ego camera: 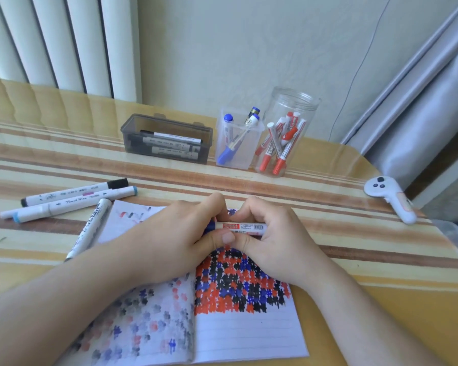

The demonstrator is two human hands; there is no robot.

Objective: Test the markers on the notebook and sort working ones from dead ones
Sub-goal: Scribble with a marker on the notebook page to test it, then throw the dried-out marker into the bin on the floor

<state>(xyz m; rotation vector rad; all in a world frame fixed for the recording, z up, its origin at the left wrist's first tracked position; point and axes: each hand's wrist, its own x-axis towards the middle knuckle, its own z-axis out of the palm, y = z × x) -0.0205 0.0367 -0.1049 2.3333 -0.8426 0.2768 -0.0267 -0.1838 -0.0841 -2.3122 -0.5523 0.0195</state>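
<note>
An open lined notebook [249, 336] lies in front of me, its right page thick with red, blue and black test marks. Both hands hold one white marker [245, 226] level above the page. My left hand [175, 233] grips its dark blue cap end and my right hand [280, 239] grips the barrel. Three loose markers lie at the left: one with a black cap [77, 192], one with a light blue cap [72, 204], and one [90, 228] resting on the notebook's left edge.
At the back stand a dark box [167, 137] holding black markers, a clear square cup [239, 140] of blue markers and a round clear jar [286, 133] of red markers. A white controller [389, 198] lies at the right, near the table edge.
</note>
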